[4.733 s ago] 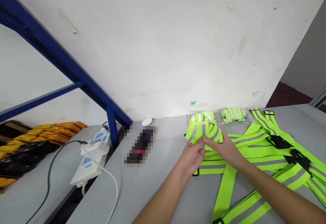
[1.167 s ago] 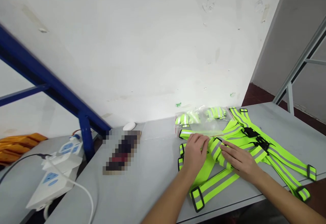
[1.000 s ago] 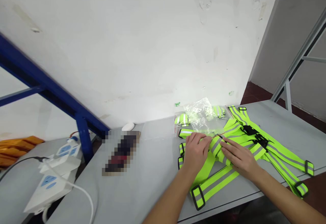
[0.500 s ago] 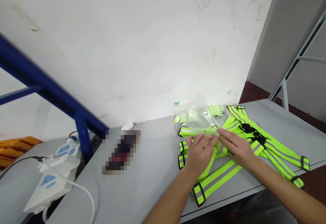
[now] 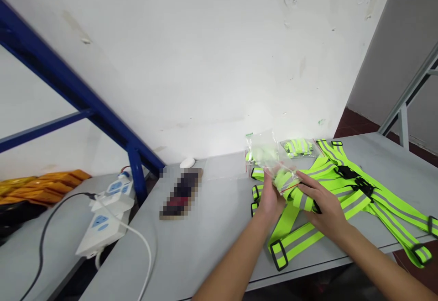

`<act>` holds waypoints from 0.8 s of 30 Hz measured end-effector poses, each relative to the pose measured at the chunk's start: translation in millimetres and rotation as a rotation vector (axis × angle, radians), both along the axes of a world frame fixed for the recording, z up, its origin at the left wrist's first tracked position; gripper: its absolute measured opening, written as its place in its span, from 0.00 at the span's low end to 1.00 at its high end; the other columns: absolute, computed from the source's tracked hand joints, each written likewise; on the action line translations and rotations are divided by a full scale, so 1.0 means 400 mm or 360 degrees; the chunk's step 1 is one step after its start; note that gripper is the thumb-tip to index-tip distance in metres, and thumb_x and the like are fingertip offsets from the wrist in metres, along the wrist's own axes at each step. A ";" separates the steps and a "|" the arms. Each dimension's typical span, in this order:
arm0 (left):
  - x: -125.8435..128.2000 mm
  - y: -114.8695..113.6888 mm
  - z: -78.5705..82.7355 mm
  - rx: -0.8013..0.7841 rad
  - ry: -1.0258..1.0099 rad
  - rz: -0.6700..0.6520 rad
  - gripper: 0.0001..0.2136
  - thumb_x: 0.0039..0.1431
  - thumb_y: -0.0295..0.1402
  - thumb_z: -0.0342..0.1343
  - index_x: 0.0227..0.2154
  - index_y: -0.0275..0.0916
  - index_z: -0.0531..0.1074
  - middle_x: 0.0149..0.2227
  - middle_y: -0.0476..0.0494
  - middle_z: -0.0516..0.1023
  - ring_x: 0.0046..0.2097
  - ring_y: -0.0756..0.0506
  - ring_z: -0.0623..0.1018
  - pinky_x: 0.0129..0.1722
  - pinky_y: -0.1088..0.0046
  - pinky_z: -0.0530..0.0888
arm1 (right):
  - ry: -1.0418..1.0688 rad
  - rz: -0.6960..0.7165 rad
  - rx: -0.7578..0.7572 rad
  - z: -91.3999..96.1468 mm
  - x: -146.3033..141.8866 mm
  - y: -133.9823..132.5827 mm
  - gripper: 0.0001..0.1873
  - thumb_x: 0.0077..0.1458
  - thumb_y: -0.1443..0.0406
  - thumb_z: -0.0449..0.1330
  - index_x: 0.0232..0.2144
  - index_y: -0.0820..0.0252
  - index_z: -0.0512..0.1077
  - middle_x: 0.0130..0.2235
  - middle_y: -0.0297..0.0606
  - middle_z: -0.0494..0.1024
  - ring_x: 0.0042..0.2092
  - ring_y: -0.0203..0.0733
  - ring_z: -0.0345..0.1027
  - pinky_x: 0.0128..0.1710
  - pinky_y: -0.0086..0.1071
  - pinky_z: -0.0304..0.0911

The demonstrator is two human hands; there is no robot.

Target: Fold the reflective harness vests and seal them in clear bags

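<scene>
My left hand is closed around a clear zip bag, whose empty end sticks up toward the wall. A bundled neon-yellow reflective strap with a grey stripe lies partly inside the bag's mouth, by its red seal line. My right hand grips the outer part of this bundle, and a black buckle edge shows under the fingers. Below both hands, more reflective straps with black buckles are spread on the table. Black clips lie to the right of my right hand.
Another bagged strap bundle lies near the wall. A round white object and a pixelated item rest on the grey table. White power strips, cables and a blue metal frame stand at left, with orange packages.
The strap bundle has entered the bag's mouth. My left hand has turned to hold bag and bundle from the side, my right hand grips the bundle's near end, and the view has shifted left.
</scene>
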State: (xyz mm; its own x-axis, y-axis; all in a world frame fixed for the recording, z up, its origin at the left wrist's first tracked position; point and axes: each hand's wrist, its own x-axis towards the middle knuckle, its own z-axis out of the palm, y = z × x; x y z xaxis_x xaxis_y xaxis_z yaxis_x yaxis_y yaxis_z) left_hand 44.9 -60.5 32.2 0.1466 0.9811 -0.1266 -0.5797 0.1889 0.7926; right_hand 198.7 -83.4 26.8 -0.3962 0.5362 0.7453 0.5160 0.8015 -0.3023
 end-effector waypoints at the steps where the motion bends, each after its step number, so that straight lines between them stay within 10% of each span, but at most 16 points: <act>1: 0.002 -0.005 0.000 -0.0006 -0.0065 -0.0009 0.35 0.57 0.62 0.36 0.52 0.41 0.69 0.47 0.39 0.78 0.51 0.37 0.76 0.48 0.59 0.73 | -0.0001 -0.0032 0.0025 -0.002 -0.006 0.000 0.32 0.46 0.79 0.51 0.54 0.56 0.63 0.61 0.48 0.66 0.59 0.47 0.64 0.48 0.37 0.71; 16: 0.020 -0.046 0.021 -0.0282 -0.0577 -0.0300 0.15 0.62 0.40 0.52 0.46 0.37 0.75 0.44 0.43 0.80 0.44 0.45 0.78 0.44 0.72 0.72 | -0.0088 -0.0414 0.0136 -0.013 -0.050 0.014 0.24 0.51 0.77 0.52 0.50 0.56 0.63 0.58 0.54 0.67 0.54 0.52 0.69 0.34 0.38 0.74; 24: 0.003 -0.034 0.014 -0.0552 -0.0453 -0.0350 0.20 0.61 0.43 0.50 0.51 0.37 0.71 0.39 0.44 0.80 0.42 0.42 0.78 0.43 0.68 0.72 | -0.0482 -0.0111 -0.0144 0.009 -0.060 0.008 0.33 0.58 0.73 0.48 0.64 0.66 0.44 0.68 0.57 0.39 0.68 0.55 0.37 0.57 0.51 0.61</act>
